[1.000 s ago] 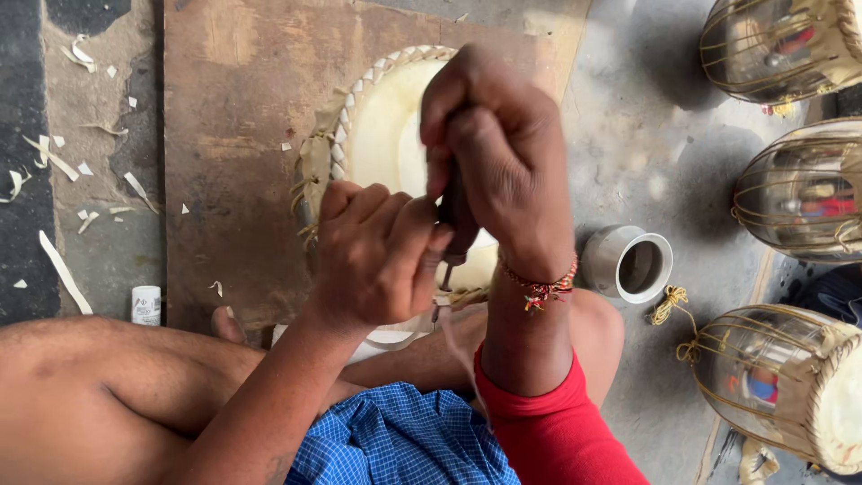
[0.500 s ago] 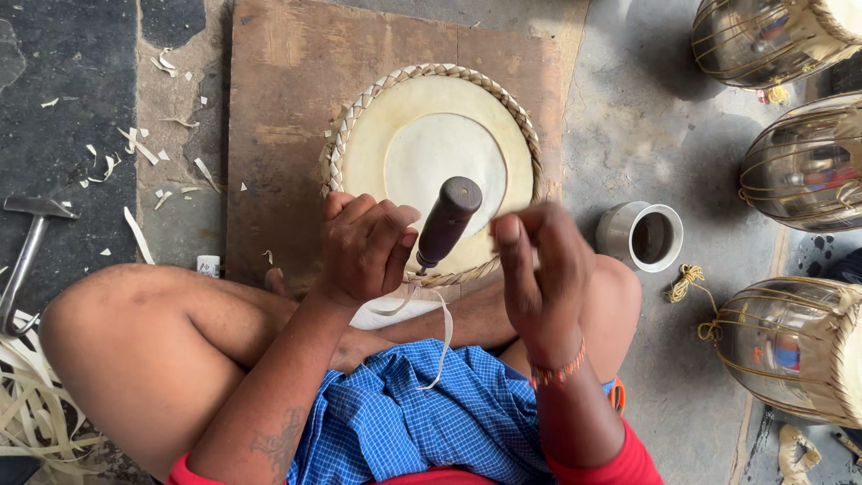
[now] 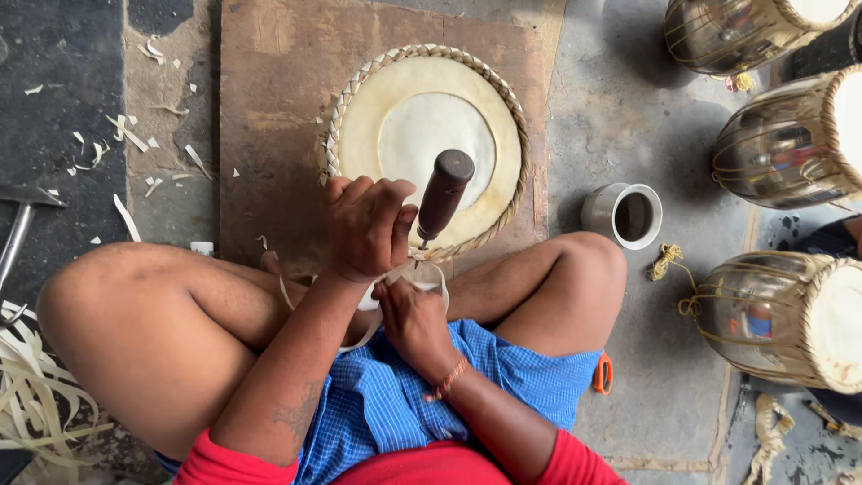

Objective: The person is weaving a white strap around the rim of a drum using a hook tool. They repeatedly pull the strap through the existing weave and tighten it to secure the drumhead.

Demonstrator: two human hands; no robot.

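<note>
Lowered since half a second ago, right hand (image 3: 415, 316) pinches the pale strip (image 3: 364, 334) (looped) below the drumhead (image 3: 422, 148); left hand (image 3: 366, 224) is closed by the dark-handled awl (image 3: 443, 193) at the drumhead's near rim.

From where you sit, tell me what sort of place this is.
Probably a floor workshop for making hand drums. A round drumhead with a laced rim lies on a wooden board, finished drums stand beside it, and pale strip offcuts litter the floor.

Three metal drums (image 3: 779, 319), one drumhead (image 3: 422, 144), one cup (image 3: 624, 216), one hammer (image 3: 22, 224), two hands (image 3: 364, 224)
</note>
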